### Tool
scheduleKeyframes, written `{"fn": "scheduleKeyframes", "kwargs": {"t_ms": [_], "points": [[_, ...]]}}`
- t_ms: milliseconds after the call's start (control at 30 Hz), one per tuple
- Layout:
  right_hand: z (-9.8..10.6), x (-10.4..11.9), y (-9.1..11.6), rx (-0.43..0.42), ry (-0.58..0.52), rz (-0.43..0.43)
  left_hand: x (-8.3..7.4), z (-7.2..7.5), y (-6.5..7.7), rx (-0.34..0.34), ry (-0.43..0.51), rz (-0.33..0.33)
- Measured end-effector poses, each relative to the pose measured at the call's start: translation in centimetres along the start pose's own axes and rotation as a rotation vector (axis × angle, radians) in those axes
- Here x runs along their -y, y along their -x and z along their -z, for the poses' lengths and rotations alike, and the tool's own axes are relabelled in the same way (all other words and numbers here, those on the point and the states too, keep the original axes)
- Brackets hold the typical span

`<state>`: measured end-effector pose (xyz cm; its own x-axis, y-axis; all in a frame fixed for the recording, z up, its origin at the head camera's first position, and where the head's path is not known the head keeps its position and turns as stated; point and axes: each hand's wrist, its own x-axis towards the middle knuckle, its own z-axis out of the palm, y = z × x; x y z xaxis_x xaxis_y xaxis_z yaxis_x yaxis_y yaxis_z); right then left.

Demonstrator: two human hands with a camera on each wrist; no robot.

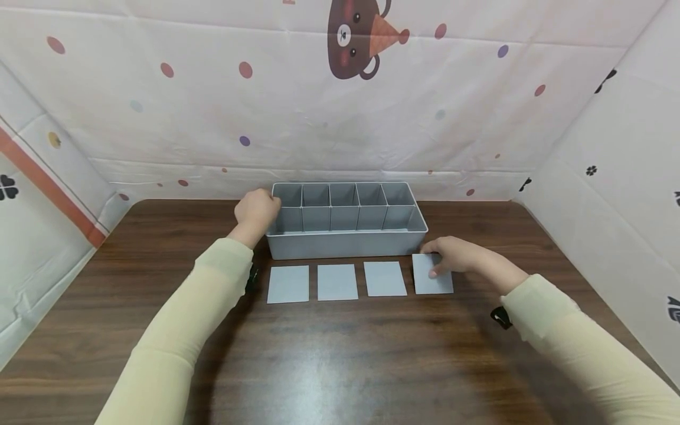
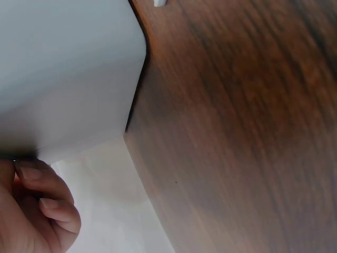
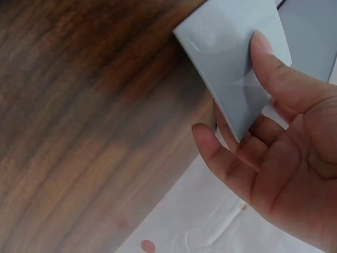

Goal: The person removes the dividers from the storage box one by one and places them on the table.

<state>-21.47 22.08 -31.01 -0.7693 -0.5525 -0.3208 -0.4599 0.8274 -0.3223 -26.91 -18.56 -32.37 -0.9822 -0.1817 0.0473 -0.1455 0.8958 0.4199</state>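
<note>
Left hand [image 1: 257, 211] on grey compartmented box [image 1: 347, 245]; right hand [image 1: 450, 254] on rightmost grey square panel [image 1: 423, 277].
Left fingers curl and grip the box rim at 9 o'clock; five compartments line the box's 12 o'clock side. Three further panels lie flat on the wood-grain table [image 1: 319, 360]: first panel [image 1: 288, 284] at 7 o'clock from box, second panel [image 1: 337, 282] at 6, third panel [image 1: 385, 278] at 5. Rightmost panel, at 4, sits tilted, pinched between right thumb and fingers.
</note>
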Motion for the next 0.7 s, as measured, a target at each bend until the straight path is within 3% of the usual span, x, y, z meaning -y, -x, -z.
{"fn": "scheduleKeyframes", "kwargs": {"t_ms": [700], "points": [[-1.01, 0.01, -0.05, -0.049, 0.024, -0.022, -0.06, 0.21, 0.12, 0.013, -0.033, -0.004]]}}
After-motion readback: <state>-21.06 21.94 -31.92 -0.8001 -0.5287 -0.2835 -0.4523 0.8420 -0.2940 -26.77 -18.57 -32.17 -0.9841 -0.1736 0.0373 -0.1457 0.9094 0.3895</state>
